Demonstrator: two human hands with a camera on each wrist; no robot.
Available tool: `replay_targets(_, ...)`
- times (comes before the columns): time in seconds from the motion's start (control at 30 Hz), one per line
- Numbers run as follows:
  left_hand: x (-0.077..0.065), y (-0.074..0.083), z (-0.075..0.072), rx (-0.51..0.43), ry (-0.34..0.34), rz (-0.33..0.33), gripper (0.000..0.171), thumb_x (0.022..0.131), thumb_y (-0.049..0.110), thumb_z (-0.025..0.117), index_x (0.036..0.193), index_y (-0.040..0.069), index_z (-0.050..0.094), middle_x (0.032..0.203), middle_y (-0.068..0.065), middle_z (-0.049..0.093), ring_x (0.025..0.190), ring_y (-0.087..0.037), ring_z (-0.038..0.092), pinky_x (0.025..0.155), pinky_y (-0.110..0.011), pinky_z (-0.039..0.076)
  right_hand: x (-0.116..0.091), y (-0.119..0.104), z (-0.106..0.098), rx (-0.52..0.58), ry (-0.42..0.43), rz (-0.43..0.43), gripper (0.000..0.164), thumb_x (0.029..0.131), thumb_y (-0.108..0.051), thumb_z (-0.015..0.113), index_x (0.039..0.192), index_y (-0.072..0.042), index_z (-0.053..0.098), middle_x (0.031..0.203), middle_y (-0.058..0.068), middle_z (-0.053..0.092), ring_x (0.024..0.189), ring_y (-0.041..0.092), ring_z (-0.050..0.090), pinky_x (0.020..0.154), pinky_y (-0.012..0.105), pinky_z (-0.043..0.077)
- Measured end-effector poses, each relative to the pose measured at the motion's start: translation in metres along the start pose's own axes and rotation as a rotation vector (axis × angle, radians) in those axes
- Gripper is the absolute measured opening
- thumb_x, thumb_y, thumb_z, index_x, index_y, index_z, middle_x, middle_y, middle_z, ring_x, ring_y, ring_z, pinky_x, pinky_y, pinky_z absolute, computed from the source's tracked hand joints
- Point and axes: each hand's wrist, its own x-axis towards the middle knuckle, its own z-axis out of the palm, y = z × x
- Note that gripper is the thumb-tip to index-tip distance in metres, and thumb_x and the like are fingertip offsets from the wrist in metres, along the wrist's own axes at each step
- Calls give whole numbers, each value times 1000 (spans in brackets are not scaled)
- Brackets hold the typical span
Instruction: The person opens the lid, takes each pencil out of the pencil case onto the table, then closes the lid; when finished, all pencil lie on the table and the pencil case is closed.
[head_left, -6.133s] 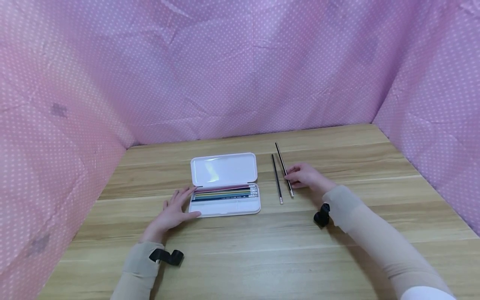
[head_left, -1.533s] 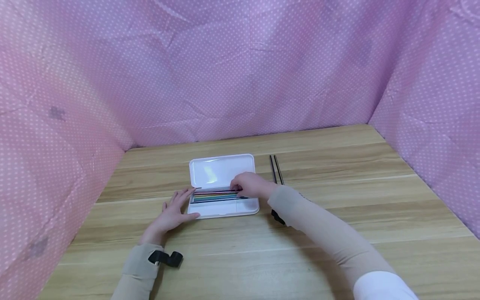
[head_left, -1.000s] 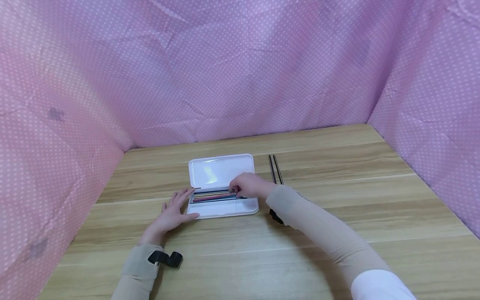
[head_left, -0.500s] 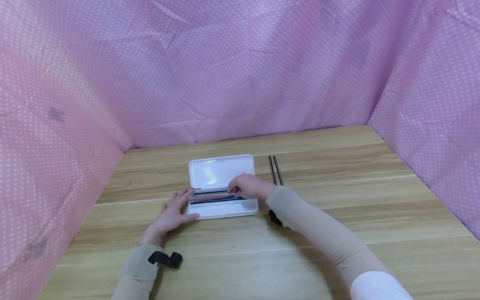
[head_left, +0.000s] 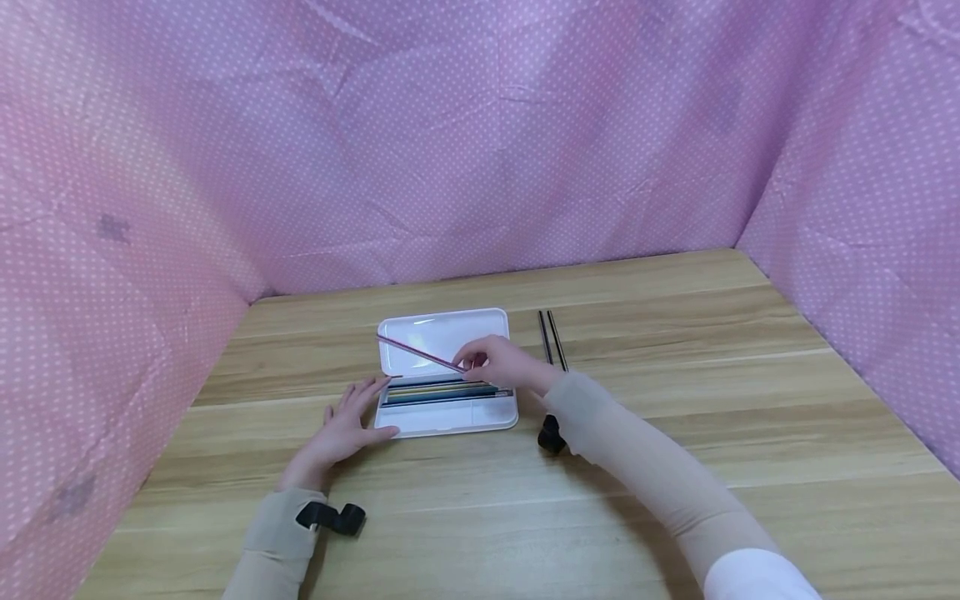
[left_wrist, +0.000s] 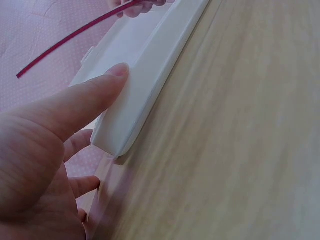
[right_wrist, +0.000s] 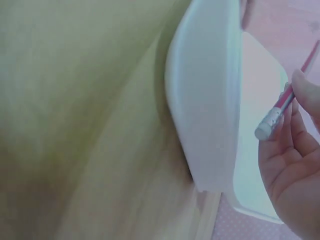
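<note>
My right hand pinches a red pencil near its eraser end, above the open white pencil case. In the right wrist view the silver ferrule and white eraser stick out past my thumb. The pencil slants up to the left, across the raised lid. Several pencils, dark, yellow and teal, lie side by side in the case's back compartment. My left hand rests at the case's left end, fingers spread, its thumb on the front rim.
Two dark pencils lie side by side on the wooden table, right of the case; my right forearm covers their lower ends. A pink dotted cloth hangs around the table's back and sides.
Earlier my right hand let go of a dark pencil beside the other one on the table, then reached into the case. Now it has lifted the red pencil out. My left hand stays put.
</note>
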Motion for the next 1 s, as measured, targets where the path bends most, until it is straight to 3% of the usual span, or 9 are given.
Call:
replay_targets(0.33, 0, -1, -1, 5, 2, 6, 87, 81, 43, 72, 150, 20, 25, 156, -24, 10, 140, -51, -6, 98, -76, -9, -9, 4, -3, 201, 54, 106, 26, 90, -8, 63, 116, -8, 65, 95, 4, 63, 86, 13, 56, 76, 23, 48)
replay_targets(0.77, -1, 2, -1, 1, -17, -16, 88, 80, 45, 72, 150, 20, 24, 156, -24, 8, 140, -51, -8, 99, -75, -11, -33, 9, -18, 378, 81, 248, 27, 90, -9, 63, 116, -4, 62, 100, 8, 64, 88, 17, 63, 77, 28, 54)
replay_targets(1.0, 0, 1, 0, 6, -17, -11, 88, 81, 45, 71, 151, 20, 24, 156, -23, 7, 140, -51, -8, 99, -75, -11, -46, 16, -34, 437, 131, 252, 31, 89, -5, 62, 119, 3, 59, 109, 17, 63, 96, 24, 63, 83, 29, 54)
